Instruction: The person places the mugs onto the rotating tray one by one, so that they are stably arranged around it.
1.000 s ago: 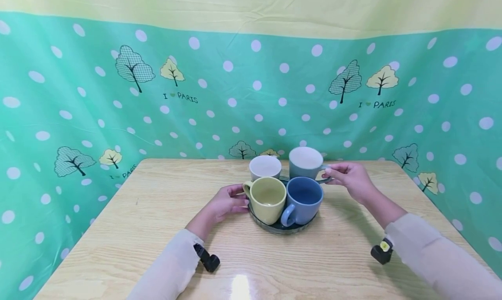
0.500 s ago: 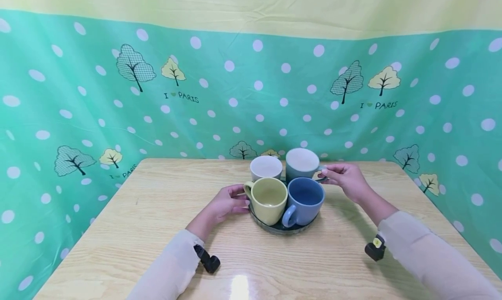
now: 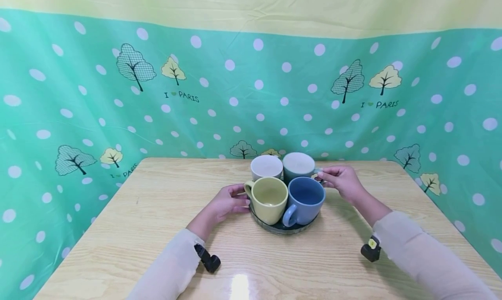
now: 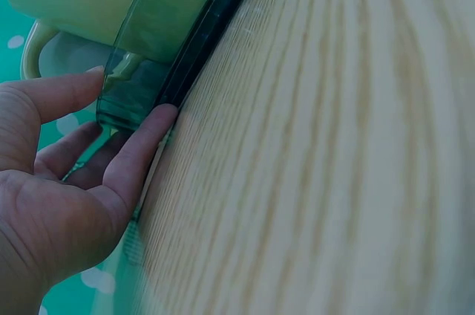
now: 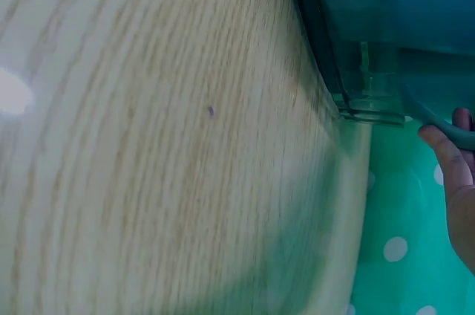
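In the head view a round dark tray (image 3: 274, 229) with a low see-through wall stands on the table. At its front left sits a yellow mug (image 3: 268, 210), with a blue mug (image 3: 307, 210) beside it on the right. My left hand (image 3: 225, 202) holds the tray's left side, fingertips on the clear wall (image 4: 137, 99) and low by the base. My right hand (image 3: 343, 180) pinches the handle of a grey-green mug (image 3: 292, 173) at the back right, behind the blue one. A white mug (image 3: 266, 171) stands at the back left, its lower part hidden.
The wooden table (image 3: 157, 239) reaches back to a green polka-dot cloth (image 3: 219, 95) hung close behind the mugs and along both sides. A bright light reflection (image 3: 240, 287) shows near the front. Black cameras (image 3: 209, 263) are strapped at the sleeves.
My right hand has moved left and lowered the grey-green mug, so its rim is now about level with the white mug's. My left hand stays at the tray.
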